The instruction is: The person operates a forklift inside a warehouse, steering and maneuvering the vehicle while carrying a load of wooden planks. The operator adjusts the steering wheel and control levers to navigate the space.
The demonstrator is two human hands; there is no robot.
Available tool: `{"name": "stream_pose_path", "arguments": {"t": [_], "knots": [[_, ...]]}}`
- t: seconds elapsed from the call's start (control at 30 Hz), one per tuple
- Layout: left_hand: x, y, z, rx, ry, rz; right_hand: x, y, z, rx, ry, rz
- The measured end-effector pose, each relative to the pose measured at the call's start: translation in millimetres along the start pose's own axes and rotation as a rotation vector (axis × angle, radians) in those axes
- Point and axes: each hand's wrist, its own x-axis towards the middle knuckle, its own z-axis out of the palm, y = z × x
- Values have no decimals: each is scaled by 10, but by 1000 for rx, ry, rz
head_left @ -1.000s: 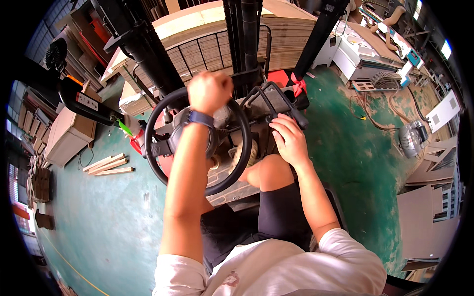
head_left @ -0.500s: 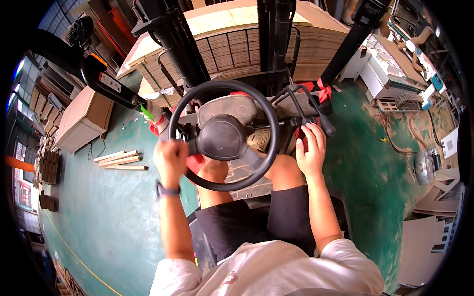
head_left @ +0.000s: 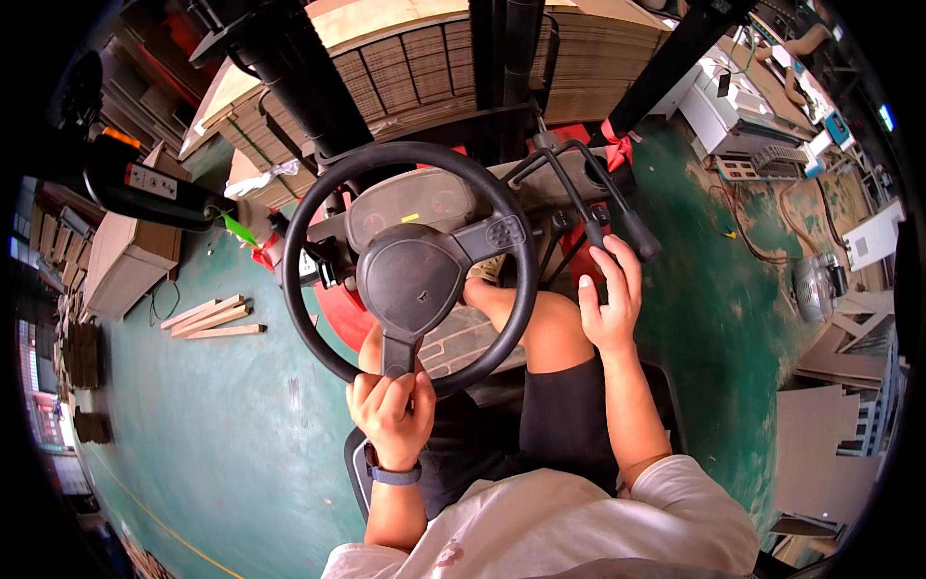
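I sit at a forklift's black steering wheel (head_left: 524, 328). My left hand (head_left: 394, 415) is closed at the wheel's lower rim, beside the lower spoke, with a dark band round the wrist. My right hand (head_left: 613, 294) is raised by the control levers. Its fingers are spread and only lightly bent; the fingertips reach the knob of the nearer lever (head_left: 596, 232) without wrapping round it. Just right of them is a second lever with a thick black grip (head_left: 640, 236). Behind the wheel is the grey instrument panel (head_left: 410, 205).
Beyond the dark mast (head_left: 299, 87) stands a large stack of wooden boards (head_left: 405, 92). Several timber strips (head_left: 217, 317) lie on the green floor at left, near a board stack (head_left: 135, 256). A white machine (head_left: 738, 106) stands at far right, with hoses and panel offcuts (head_left: 820, 444) nearer.
My left hand has gone from the wheel's left side to its bottom, and the wheel has turned counter-clockwise. The surroundings have shifted left in view. My right hand stays by the levers.
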Motion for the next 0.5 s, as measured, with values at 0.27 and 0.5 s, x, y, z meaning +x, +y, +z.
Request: {"name": "stream_pose_path", "arguments": {"t": [0.27,0.5], "knots": [[45,-59,-5,18,1,7,-67,433,784,146,-256,261],[94,-139,46,23,-13,22,-106,1187,1610,-296,-564,231]]}}
